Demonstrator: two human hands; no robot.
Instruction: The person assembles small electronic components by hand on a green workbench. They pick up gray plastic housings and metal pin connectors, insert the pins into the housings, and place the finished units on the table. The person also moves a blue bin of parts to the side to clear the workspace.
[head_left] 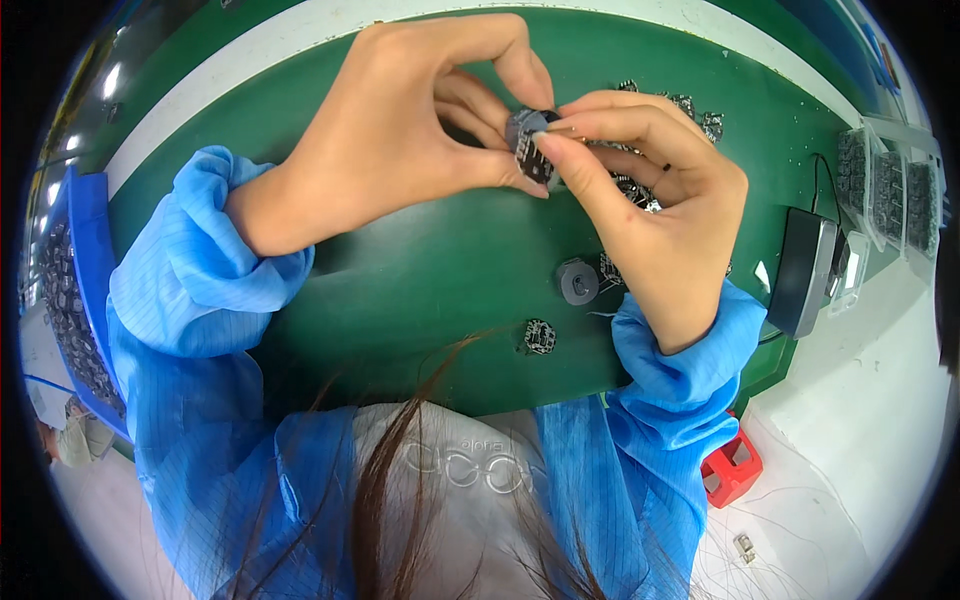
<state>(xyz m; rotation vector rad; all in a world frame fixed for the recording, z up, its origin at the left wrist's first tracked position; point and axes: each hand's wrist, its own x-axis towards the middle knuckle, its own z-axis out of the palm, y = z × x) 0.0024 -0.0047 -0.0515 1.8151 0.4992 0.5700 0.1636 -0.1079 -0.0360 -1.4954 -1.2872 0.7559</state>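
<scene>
Both hands meet over the far part of a green mat (430, 300). Between the thumb and fingertips of my left hand (390, 130) is a small round circuit board (535, 165), dark with silvery parts. My right hand (670, 190) pinches at its upper right edge, thumb and forefinger closed. A grey piece (540, 119) shows at the top of the board; whether it is fixed there I cannot tell. Below my right hand lie a round grey cap (578, 283) and another small circuit board (540, 337).
More circuit boards (712, 126) lie heaped behind my right hand, partly hidden. At the left stands a blue bin (92, 290) full of dark parts. To the right are a black box (803, 272) with a cable and clear trays (885, 190) of parts. A red stool-like object (733, 468) sits lower right.
</scene>
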